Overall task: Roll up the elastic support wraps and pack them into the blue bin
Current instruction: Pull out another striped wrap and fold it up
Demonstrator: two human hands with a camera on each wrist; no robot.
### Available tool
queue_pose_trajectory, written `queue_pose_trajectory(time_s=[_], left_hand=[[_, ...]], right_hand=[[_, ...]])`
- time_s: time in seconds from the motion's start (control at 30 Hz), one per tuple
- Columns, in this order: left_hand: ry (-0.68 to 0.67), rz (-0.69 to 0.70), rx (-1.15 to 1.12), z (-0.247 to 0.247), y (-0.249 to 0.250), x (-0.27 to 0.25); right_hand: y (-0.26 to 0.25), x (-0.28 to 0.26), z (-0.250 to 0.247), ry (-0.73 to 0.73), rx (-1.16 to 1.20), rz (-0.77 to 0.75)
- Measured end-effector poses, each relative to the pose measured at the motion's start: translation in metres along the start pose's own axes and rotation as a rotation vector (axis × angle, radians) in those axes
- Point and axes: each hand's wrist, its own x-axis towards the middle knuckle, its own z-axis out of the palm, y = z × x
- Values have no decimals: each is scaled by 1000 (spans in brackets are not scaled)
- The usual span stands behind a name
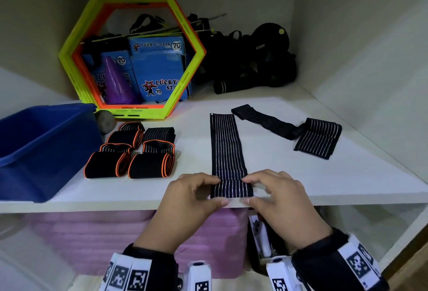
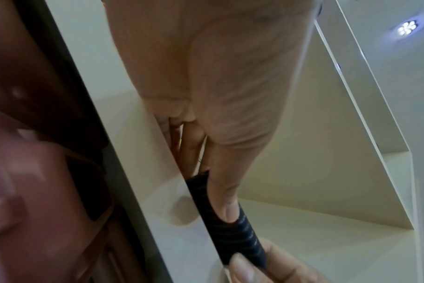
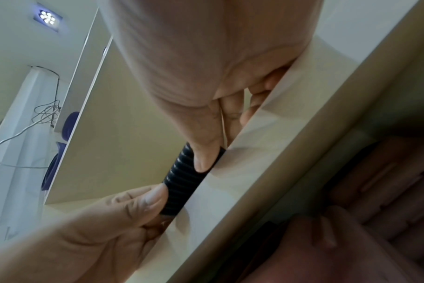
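Observation:
A black striped wrap (image 1: pixel 225 149) lies flat on the white shelf (image 1: pixel 278 175), running away from me, its near end folded over at the front edge. My left hand (image 1: pixel 209 190) pinches the fold's left side and my right hand (image 1: pixel 251 190) pinches its right side. The left wrist view shows the rolled end (image 2: pixel 237 227) under my thumb; in the right wrist view the roll (image 3: pixel 182 183) sits between both thumbs. Several rolled wraps (image 1: pixel 129 151), some orange-edged, lie left of it. The blue bin (image 1: pixel 41 147) stands at the far left. Another striped wrap (image 1: pixel 319 138) lies half unrolled at the right.
A yellow and orange hexagon frame (image 1: pixel 129 54) leans at the back over blue boxes (image 1: pixel 159 68) and a purple cone (image 1: pixel 118 82). Black straps and gear (image 1: pixel 252 59) are piled at the back right. Pink mats (image 1: pixel 115 232) fill the shelf below.

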Motion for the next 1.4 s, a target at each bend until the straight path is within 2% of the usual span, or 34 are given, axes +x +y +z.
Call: queue_pose_trajectory(time_s=[0.13, 0.33, 0.6, 0.7, 0.87, 1.0, 1.17, 1.4], left_hand=[[-31, -13, -105, -4, 1, 1], [61, -70, -179, -2, 8, 1], [186, -39, -11, 10, 11, 3], [214, -37, -58, 12, 9, 3], [152, 75, -91, 5, -1, 4], [149, 153, -31, 6, -2, 4], [142, 234, 139, 8, -4, 4], [-23, 154, 172, -2, -2, 2]], right_hand=[[2, 1, 2, 71, 133, 11], [2, 7, 9, 149, 254, 144], [-7, 13, 14, 201, 156, 185], [-10, 13, 14, 214, 134, 200], [-12, 14, 13, 152, 63, 221], [-19, 12, 13, 165, 26, 203], [-19, 15, 19, 90, -82, 200], [-12, 16, 8, -120, -162, 160]])
